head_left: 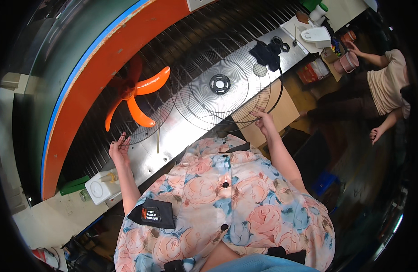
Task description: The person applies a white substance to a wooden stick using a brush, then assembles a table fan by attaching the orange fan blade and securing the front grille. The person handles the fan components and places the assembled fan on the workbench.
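Over the metal bench, a round black wire fan guard (204, 100) with a dark ring hub stands in front of me. My right hand (263, 123) is closed on its near right rim. Further left, an orange fan blade (145, 86) sits within a second wire fan guard (150, 129). My left hand (120, 149) pinches the lower edge of that second guard, fingertips against the wire. The two guards overlap in view near the middle, and I cannot tell whether they touch. A black cable (280, 93) curves down past the right side toward my right hand.
A dark slatted rack and an orange curved panel (89, 99) rise behind the bench (172, 147). A white container (101, 188) stands at lower left. Black fan parts (265, 55) and a white fan base (316, 35) lie at the far right. A co-worker (386, 86) is beyond them, holding a pink bucket.
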`<control>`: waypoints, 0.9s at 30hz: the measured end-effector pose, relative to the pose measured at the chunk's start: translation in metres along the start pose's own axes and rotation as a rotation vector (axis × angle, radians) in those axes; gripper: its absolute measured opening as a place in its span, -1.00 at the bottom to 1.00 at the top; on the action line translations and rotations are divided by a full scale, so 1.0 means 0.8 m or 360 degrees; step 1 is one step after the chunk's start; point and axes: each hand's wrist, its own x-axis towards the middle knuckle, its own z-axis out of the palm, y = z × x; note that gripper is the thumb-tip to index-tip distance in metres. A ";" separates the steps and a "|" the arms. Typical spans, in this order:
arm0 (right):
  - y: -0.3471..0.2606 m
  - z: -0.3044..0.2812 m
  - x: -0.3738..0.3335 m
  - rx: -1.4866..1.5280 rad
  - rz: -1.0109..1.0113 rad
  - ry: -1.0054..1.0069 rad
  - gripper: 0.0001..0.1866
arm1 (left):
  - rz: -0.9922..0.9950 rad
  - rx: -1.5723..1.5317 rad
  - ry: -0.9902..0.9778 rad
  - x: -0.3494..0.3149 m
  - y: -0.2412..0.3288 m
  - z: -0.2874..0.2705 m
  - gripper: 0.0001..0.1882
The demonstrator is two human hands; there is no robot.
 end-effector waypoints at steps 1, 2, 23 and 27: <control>-0.003 -0.002 0.001 0.0084 -0.0032 -0.0030 -0.54 | 0.0010 0.0013 0.0048 0.001 0.001 -0.005 -0.88; -0.004 -0.004 0.000 0.0176 -0.0047 -0.0069 -0.51 | 0.0021 0.0037 0.0081 0.003 0.002 -0.010 -0.88; -0.150 -0.066 -0.167 0.0299 -0.0593 0.0029 -0.39 | -0.0538 -0.0158 -0.0516 0.048 -0.234 0.313 -0.82; -0.171 -0.035 -0.171 0.0237 -0.0628 0.0130 -0.38 | -0.0801 -0.0451 -0.0683 0.060 -0.260 0.350 -0.81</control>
